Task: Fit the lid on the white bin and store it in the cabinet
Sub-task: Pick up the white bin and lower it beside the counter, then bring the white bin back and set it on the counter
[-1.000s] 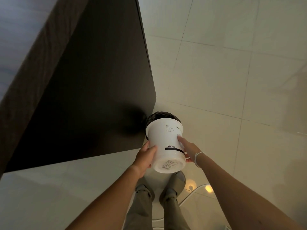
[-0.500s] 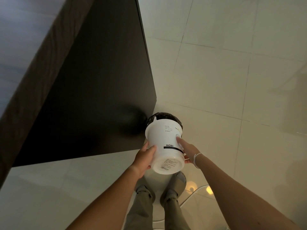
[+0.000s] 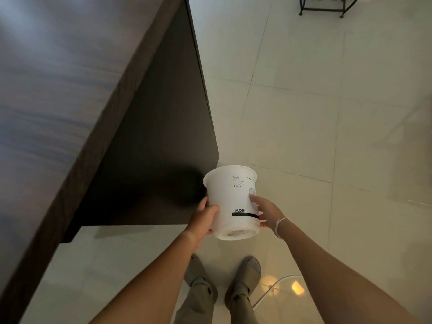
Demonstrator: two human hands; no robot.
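Note:
A white bin (image 3: 230,197) with a black MOBI band is held in the air over the floor, tipped so its base faces me and its wider rim points away. My left hand (image 3: 205,218) grips its left side near the base. My right hand (image 3: 264,212) clasps the right side, fingers reaching up the wall; a white band circles that wrist. I cannot see inside the bin, and no separate lid shows. The dark cabinet side panel (image 3: 152,148) stands just left of the bin.
A wood-grain countertop (image 3: 51,101) overhangs the dark panel on the left. Pale glossy floor tiles (image 3: 304,113) spread to the right. A black metal rack foot (image 3: 322,8) stands far off. My feet (image 3: 224,284) and a white cable (image 3: 271,291) are below.
The view has tilted up and the bin has risen slightly with both hands. The dark lining seen at the bin's far end earlier no longer shows; only the white rim does.

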